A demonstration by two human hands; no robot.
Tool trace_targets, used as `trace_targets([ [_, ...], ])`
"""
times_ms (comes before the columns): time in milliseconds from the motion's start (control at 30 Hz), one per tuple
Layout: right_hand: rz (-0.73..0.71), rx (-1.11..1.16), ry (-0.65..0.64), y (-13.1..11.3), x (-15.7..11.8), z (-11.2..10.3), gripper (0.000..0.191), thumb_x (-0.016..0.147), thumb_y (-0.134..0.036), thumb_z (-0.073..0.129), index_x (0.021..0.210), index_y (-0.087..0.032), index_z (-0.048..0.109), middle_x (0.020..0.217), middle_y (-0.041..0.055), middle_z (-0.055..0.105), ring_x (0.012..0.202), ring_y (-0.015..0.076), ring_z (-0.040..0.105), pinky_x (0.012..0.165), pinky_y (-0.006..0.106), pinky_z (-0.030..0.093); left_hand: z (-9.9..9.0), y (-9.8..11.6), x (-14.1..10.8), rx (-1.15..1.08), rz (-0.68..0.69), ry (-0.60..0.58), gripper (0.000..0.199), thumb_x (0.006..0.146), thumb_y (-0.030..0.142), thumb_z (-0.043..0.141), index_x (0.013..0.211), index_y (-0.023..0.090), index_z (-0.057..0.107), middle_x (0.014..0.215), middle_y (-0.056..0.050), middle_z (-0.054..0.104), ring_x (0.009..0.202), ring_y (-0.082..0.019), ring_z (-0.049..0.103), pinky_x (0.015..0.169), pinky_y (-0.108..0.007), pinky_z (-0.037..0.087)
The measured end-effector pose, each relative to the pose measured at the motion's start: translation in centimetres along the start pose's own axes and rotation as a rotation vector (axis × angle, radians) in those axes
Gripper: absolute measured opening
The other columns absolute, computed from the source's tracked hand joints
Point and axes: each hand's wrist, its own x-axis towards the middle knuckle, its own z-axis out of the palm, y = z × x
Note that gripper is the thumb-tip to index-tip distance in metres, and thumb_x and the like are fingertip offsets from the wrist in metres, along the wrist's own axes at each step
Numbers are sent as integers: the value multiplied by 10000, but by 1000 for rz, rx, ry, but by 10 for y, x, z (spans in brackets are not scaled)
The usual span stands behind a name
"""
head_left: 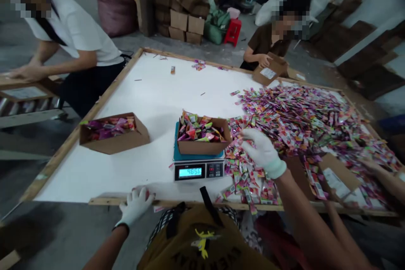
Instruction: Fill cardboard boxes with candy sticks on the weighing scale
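Note:
A cardboard box [202,147] filled with small colourful packets [202,128] sits on a digital scale [198,170], whose lit display seems to read 4656. My right hand [261,152], in a white glove, is just right of that box, above the packet pile's near left part. Its fingers are apart and slightly bent, and I make out nothing held in them. My left hand [136,206], gloved too, rests on the table's near wooden edge with its fingers spread. A second cardboard box [114,140] with packets stands on the left of the white table [152,93].
A large packet heap [294,118] covers the table's right side. A co-worker [272,42] holds a carton [270,70] at the far edge; another person [82,38] handles a carton at left. Someone's arm [381,175] reaches in from the right, near an open carton [340,175].

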Motion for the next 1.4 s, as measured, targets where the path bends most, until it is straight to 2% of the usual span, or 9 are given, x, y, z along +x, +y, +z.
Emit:
trace_targets([
  [167, 126, 119, 49, 7, -10, 7, 328, 909, -357, 643, 1197, -199, 650, 1146, 111, 705, 978, 233, 711, 920, 424, 592, 16, -8, -8, 24, -4, -50, 704, 979, 532, 230, 1556, 169, 404, 1642, -212, 263, 1541, -402, 146, 1111, -672, 289],
  [567, -57, 269, -75, -50, 34, 66, 289, 925, -316, 635, 1185, -190, 639, 1161, 98, 682, 909, 185, 714, 866, 354, 588, 36, -9, 5, -51, -38, -64, 809, 915, 659, 291, 1547, 167, 410, 1655, -214, 219, 1552, -432, 52, 1131, -702, 233],
  [700, -63, 140, -91, -43, 36, 66, 223, 941, -322, 604, 1112, -195, 671, 1083, 79, 701, 900, 186, 687, 890, 348, 548, 34, -8, 3, -53, -31, -25, 798, 915, 663, 292, 1528, 173, 436, 1638, -215, 242, 1541, -428, 86, 1121, -688, 261],
  [767, 9, -8, -207, -23, 21, 63, 200, 962, -314, 554, 1036, -195, 697, 1019, 70, 712, 942, 197, 665, 910, 341, 520, 33, -6, 2, -65, -27, -17, 789, 918, 660, 269, 1516, 177, 447, 1618, -207, 272, 1532, -420, 98, 1114, -689, 274],
  [867, 196, -254, -585, 16, -24, 70, 245, 963, -244, 499, 1015, -201, 735, 1060, 69, 724, 1050, 202, 639, 976, 323, 472, 34, -7, 4, -102, -22, -15, 813, 912, 677, 229, 1508, 168, 448, 1599, -211, 284, 1518, -428, 93, 1101, -724, 270],
  [1000, 411, -380, -860, 51, -103, 112, 203, 846, -163, 596, 927, -203, 777, 1008, 81, 737, 935, 212, 667, 850, 298, 500, 39, -10, 10, -125, -11, 6, 827, 900, 695, 195, 1474, 167, 469, 1561, -222, 303, 1487, -437, 139, 1082, -741, 282],
  [1167, 623, -457, -842, 73, -169, 156, 316, 796, -154, 628, 1078, -185, 766, 1247, 166, 669, 986, 264, 671, 823, 341, 507, 41, -13, 15, -121, 6, 10, 820, 890, 713, 183, 1420, 173, 499, 1493, -233, 359, 1454, -468, 195, 1061, -742, 295],
  [1300, 704, -438, -702, 93, -180, 154, 303, 894, -215, 553, 1141, -213, 729, 1249, 113, 674, 1137, 245, 619, 943, 312, 464, 41, -13, 18, -103, 3, 5, 810, 882, 723, 198, 1391, 178, 512, 1474, -238, 380, 1433, -455, 241, 1069, -726, 293],
  [1400, 796, -447, -590, 107, -176, 148, 397, 962, -183, 443, 1308, -175, 637, 1176, 138, 705, 1048, 223, 660, 886, 291, 474, 41, -12, 17, -92, -13, 11, 827, 886, 718, 183, 1434, 176, 485, 1489, -238, 367, 1445, -451, 224, 1077, -717, 289],
])
